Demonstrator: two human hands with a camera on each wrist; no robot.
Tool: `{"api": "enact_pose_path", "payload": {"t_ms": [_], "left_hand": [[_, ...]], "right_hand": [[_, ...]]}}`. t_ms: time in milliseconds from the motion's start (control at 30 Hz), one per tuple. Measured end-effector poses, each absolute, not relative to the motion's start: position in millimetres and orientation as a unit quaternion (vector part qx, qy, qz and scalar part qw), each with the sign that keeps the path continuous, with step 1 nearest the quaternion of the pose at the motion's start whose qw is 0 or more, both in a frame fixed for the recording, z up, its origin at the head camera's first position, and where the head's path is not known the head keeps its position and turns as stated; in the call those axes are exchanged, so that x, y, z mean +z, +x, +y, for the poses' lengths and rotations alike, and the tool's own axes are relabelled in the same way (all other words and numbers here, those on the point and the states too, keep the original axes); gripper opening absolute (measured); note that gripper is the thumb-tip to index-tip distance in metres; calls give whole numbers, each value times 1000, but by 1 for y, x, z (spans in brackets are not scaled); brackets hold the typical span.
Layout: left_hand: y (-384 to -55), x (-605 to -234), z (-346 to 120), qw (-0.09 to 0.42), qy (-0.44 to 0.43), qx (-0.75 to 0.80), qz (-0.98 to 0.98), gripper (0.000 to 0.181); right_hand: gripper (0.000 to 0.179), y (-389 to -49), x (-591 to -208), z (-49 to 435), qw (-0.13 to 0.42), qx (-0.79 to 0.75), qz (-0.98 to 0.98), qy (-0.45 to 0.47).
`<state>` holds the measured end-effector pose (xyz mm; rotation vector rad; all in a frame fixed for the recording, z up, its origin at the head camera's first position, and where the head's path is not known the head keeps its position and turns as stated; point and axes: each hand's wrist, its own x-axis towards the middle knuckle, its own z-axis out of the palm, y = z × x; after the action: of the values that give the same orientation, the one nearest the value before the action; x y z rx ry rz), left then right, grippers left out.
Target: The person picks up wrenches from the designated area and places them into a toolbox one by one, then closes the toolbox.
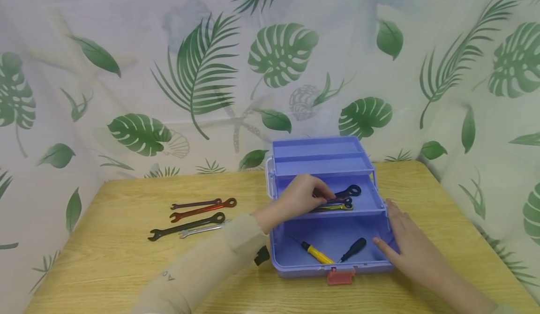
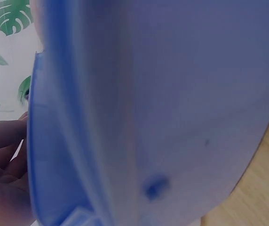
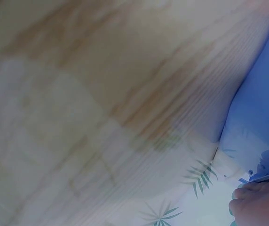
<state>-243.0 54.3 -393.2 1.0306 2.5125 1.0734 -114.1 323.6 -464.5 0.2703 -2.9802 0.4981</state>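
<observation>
My left hand reaches into the middle tray of a purple toolbox and pinches a small purple wrench with its fingertips. Beside it in the tray lie a black wrench and a yellow wrench, both partly hidden by the hand. My right hand rests on the toolbox's right side, fingers stretched along the outer wall and thumb pointing over the rim. In the left wrist view the left hand shows at the left edge, beyond the blurred box wall.
In the box bottom lie a yellow screwdriver and a black-handled screwdriver. A red latch hangs at the front. Left on the wooden table are a purple wrench, red wrench, black wrench and silver wrench.
</observation>
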Motion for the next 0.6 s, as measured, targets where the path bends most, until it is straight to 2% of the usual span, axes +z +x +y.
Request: {"api": "enact_pose_path", "payload": {"t_ms": [200,600], "left_hand": [[-242,-399,57,116,348,356,859,17],[-246,-400,62,94,350,339,868,17]], "right_hand": [[95,-114,-464,324,50,164,-981,86],[96,-114,-466,325,55,169,-980,89]]}}
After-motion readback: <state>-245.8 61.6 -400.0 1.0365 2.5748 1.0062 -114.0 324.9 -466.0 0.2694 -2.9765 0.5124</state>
